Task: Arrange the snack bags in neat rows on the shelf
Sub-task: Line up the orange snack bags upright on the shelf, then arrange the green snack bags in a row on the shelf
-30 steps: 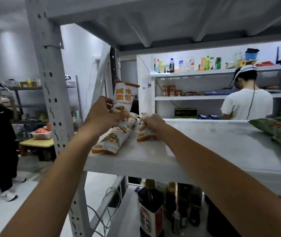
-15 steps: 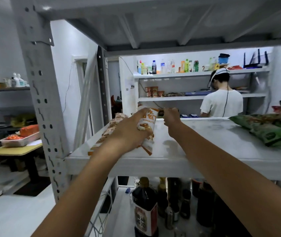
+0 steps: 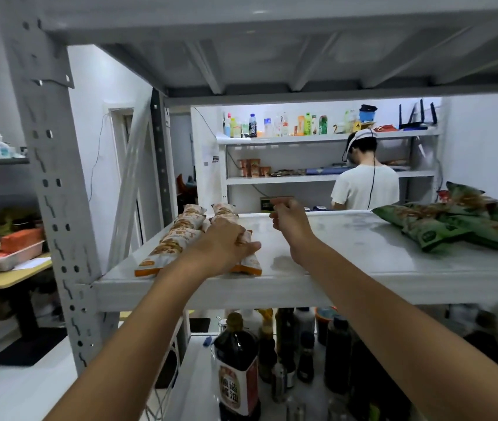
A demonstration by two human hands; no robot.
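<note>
Several white-and-orange snack bags lie in two rows on the left end of the white metal shelf. The left row runs front to back. My left hand lies palm down on the front orange bag of the right row, fingers flat on it. My right hand hovers above the shelf just right of those bags, fingers loosely curled and holding nothing. A heap of green snack bags lies at the shelf's right end.
The grey upright post stands at the left front corner. Dark sauce bottles fill the shelf below. A person in a white shirt faces another shelf behind. A yellow table with a tray stands at the left.
My left hand has laid the orange bag flat in the right row and now presses on it. My right hand has let go and lifted off the shelf.
</note>
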